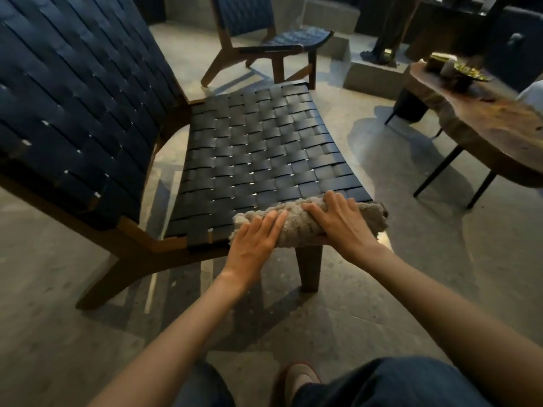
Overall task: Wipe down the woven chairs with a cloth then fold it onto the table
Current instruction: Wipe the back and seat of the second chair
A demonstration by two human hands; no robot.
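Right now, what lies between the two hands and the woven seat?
The bunched grey cloth, on the seat's front edge; the left hand presses it, the right hand grips it. Head view.

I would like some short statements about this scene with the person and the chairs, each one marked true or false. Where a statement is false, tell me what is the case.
1. The left hand and the right hand both touch the grey fluffy cloth. True.
2. The cloth lies folded on the brown wooden table. False: it lies bunched on the front edge of the near dark woven chair.
3. A second dark woven chair stands further back. True.
4. The left hand is closed in a fist. False: its fingers lie straight on the cloth.
5. The table stands to the person's left. False: it stands to the right.
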